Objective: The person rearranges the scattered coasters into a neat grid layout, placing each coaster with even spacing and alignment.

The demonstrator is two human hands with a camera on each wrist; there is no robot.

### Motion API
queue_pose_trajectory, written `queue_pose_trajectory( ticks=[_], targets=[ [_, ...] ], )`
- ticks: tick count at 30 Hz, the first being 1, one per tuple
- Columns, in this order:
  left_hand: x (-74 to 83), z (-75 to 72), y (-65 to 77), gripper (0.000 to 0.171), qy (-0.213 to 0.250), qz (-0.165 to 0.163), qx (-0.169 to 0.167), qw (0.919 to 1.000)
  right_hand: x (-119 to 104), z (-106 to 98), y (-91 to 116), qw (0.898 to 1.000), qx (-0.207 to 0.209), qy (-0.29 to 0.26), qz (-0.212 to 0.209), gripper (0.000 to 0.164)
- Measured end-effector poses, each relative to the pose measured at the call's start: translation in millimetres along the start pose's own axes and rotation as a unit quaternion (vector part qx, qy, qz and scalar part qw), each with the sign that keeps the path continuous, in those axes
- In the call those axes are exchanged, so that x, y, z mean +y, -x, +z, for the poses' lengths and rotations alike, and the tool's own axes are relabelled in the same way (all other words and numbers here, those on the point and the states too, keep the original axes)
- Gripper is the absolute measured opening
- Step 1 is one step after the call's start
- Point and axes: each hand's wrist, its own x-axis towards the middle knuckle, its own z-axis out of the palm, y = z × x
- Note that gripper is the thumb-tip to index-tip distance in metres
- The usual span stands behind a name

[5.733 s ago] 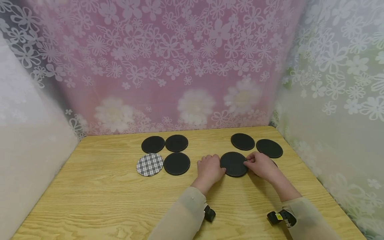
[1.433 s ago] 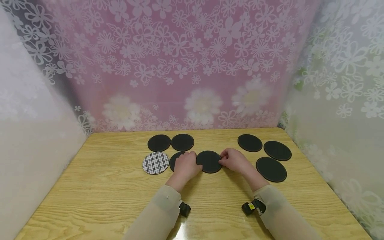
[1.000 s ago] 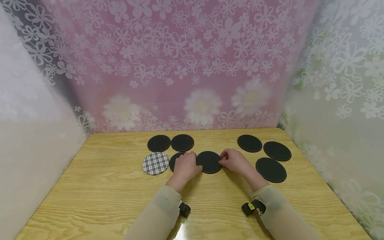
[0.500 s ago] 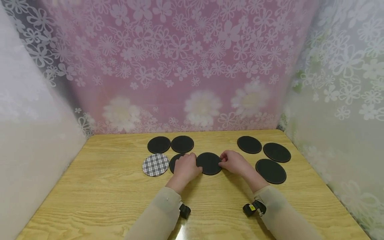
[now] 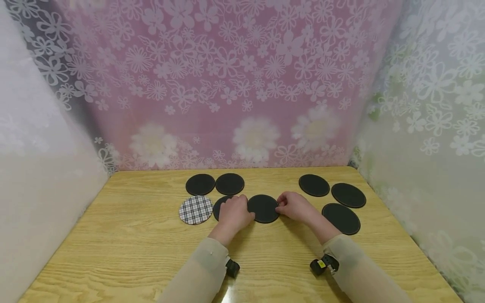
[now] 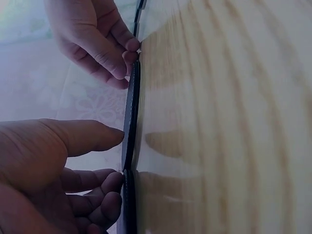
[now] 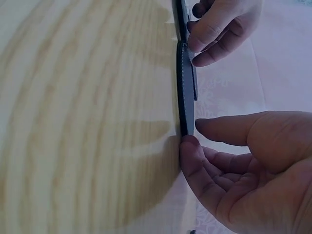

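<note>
A round black coaster [image 5: 263, 208] lies on the wooden table in the middle of the head view, with a hand at each side. My left hand [image 5: 234, 213] holds its left edge, the thumb on the top face and the other fingers curled. At the opposite edge, my right hand [image 5: 297, 206] pinches the rim between thumb and index finger. In the right wrist view, the right index fingertip [image 7: 190, 146] sits right at the rim. A second black coaster [image 5: 219, 207] lies just left, partly hidden under my left hand. Beside that one is a plaid black-and-white coaster [image 5: 195, 209].
Behind the plaid one, two black coasters [image 5: 200, 184] lie side by side. On the right are three more: a rear coaster [image 5: 314, 185], an outer coaster [image 5: 348, 195] and a nearer coaster [image 5: 341, 219] beside my right forearm. A floral curtain [image 5: 246, 84] borders the table [image 5: 132, 252].
Since the earliest frame, both hands have slid the black coaster left, up to the left group. The right near coaster, mostly hidden then, now shows. Over the last second the hands have stayed in place.
</note>
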Motion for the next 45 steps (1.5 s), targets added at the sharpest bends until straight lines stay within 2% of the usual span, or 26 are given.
queue_pose_trajectory(
  ticks=[12,24,27,32,45],
  targets=[
    [8.6,-0.6,-3.1,0.043,0.010,0.004,0.022,0.9997,5,-15,9,1.000,0.001,-0.023,0.009,0.039],
    [26.0,2.6,-7.8,0.043,0.006,0.017,0.027,0.9995,16,-29,19,1.000,0.021,-0.007,0.001,0.047],
    [30.1,3.0,-11.7,0.043,0.009,0.033,0.027,0.9991,20,-34,20,1.000,0.027,0.002,0.004,0.048],
    [40.8,2.0,-16.4,0.044,0.011,0.058,0.027,0.9979,27,-43,23,0.999,0.032,0.009,0.012,0.052],
    [72.6,6.3,-30.0,0.047,0.006,0.068,0.023,0.9974,53,-70,29,0.998,0.047,0.026,0.032,0.057]
  ],
)
